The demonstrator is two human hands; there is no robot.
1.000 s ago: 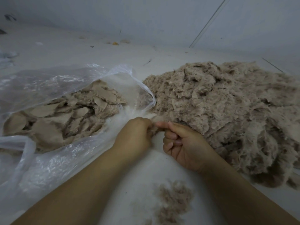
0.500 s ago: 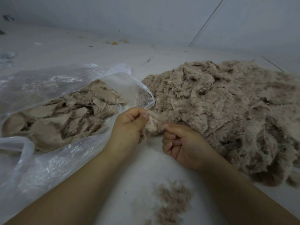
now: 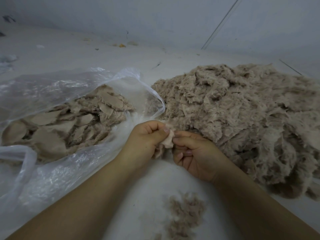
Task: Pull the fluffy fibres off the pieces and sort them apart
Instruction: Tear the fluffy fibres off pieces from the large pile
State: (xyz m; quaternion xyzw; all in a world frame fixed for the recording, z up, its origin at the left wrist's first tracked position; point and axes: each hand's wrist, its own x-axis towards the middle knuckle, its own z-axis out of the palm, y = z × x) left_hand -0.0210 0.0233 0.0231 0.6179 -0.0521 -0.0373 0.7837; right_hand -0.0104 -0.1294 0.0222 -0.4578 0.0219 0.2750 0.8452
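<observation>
A small beige fabric piece (image 3: 168, 140) is held between both hands at the centre. My left hand (image 3: 147, 137) grips its left side with thumb and curled fingers. My right hand (image 3: 195, 153) pinches its right edge with fingertips. A large heap of fluffy beige pieces (image 3: 242, 118) lies on the right, touching my right hand. A clear plastic bag (image 3: 52, 170) on the left holds flatter, stripped pieces (image 3: 69, 125). A small pile of loose brown fibres (image 3: 185, 215) lies on the floor between my forearms.
All of this lies on a pale grey floor (image 3: 86, 54) meeting a wall at the back. Small bits of debris (image 3: 121, 45) lie far back. Crumpled plastic (image 3: 7, 58) shows at the far left edge.
My left hand rose and turned, showing its thumb, then settled close to my right hand. The fabric piece now shows between the two hands.
</observation>
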